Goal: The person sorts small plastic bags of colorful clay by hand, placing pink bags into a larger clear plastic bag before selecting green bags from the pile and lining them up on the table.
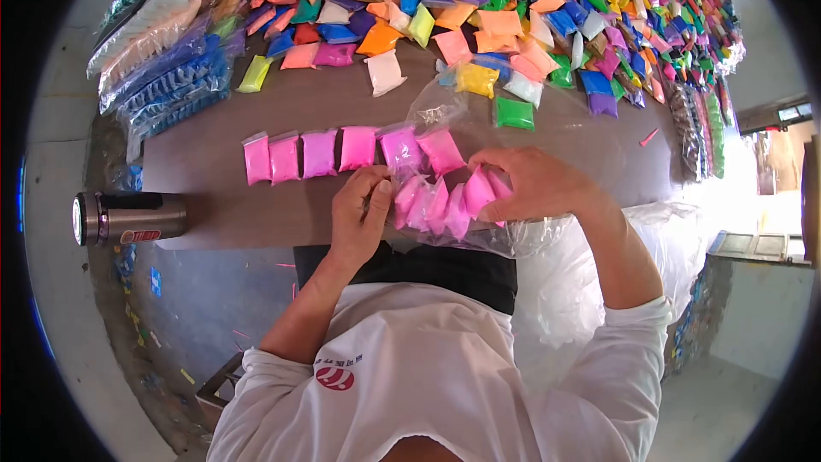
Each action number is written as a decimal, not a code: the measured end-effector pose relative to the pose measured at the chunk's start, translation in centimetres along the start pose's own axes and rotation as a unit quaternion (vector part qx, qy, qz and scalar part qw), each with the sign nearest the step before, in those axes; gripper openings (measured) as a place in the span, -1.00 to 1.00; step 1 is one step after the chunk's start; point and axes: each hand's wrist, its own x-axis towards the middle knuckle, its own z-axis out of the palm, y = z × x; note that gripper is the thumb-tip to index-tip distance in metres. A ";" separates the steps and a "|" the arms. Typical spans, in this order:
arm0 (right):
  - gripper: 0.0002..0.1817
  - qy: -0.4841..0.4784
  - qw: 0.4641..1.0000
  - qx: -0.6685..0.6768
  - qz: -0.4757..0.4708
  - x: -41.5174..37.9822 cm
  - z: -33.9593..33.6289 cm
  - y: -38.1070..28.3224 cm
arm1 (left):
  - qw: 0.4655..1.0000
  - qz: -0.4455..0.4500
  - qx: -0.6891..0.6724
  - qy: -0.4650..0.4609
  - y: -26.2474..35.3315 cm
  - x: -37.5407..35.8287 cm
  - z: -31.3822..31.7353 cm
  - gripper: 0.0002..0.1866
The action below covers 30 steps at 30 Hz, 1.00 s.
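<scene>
My left hand (363, 210) has its fingers curled together at the left edge of a clear plastic bag (522, 238); what they pinch is too small to make out. Several small pink packets (436, 205) stand side by side at the bag, near the table's front edge. On their right, my right hand (522, 186) is wrapped round the end pink packets (479, 192). Behind both hands, a row of pink and purple packets (357, 148) lies flat on the table, the rightmost one (441, 151) tilted.
A big pile of coloured packets (496, 26) covers the back of the brown table (222, 214). Bundled packets in clear bags (171, 77) lie back left. A steel flask (128, 217) lies at the left edge. Clear plastic (564, 291) hangs at the front right.
</scene>
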 end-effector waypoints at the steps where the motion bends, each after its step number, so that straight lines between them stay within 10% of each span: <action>1: -0.29 -0.005 1.000 0.004 -0.018 0.1 0.0 0.4 | 1.000 0.005 -0.010 -0.003 -0.2 0.0 0.0 -0.82; 14: -0.31 -0.064 0.988 0.136 -0.026 3.4 -0.2 4.0 | 0.991 0.028 -0.076 -0.102 -1.3 -0.3 -1.4 -0.77; 23: -0.39 -0.181 0.983 0.008 0.010 1.9 -3.3 0.5 | 0.999 -0.014 -0.022 -0.019 -0.6 -0.8 -0.4 -0.75; 30: -0.45 -0.093 0.994 -0.047 -0.031 2.3 1.4 -0.8 | 0.999 -0.017 -0.052 -0.001 0.0 -0.9 -0.3 -0.75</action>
